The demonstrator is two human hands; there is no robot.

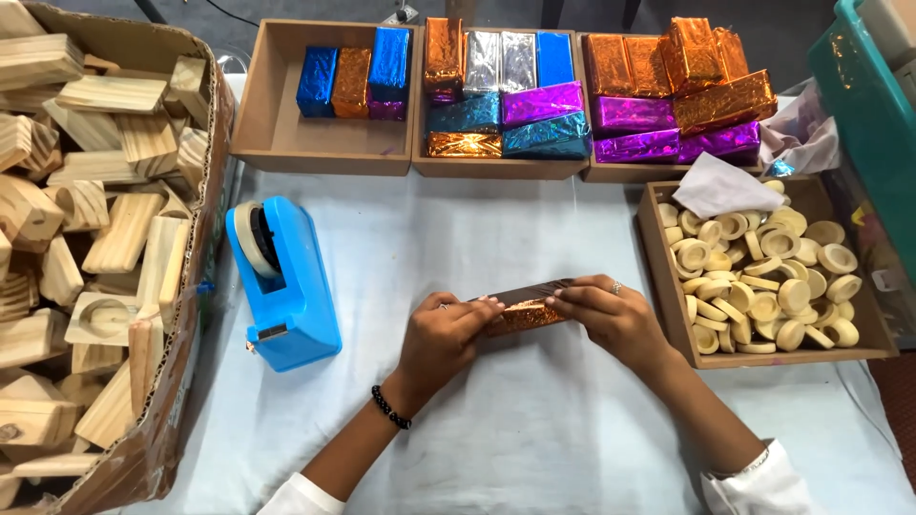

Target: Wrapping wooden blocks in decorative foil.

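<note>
My left hand (pixel 441 336) and my right hand (pixel 611 317) both grip a block wrapped in shiny orange foil (pixel 523 313) on the white table cover (pixel 534 429). A dark flap of the foil stands up along the block's far side, pinched under my fingertips. My left wrist carries a black bead bracelet, and a ring sits on a finger of my right hand. A blue tape dispenser (pixel 282 282) stands just left of my left hand.
A cardboard box of bare wooden blocks (pixel 95 248) fills the left side. Three wooden trays (pixel 267 143) at the back hold foil-wrapped blocks in blue, orange, silver and purple. A tray of small round wooden rings (pixel 763 277) is at right, a teal crate (pixel 873 124) beyond it.
</note>
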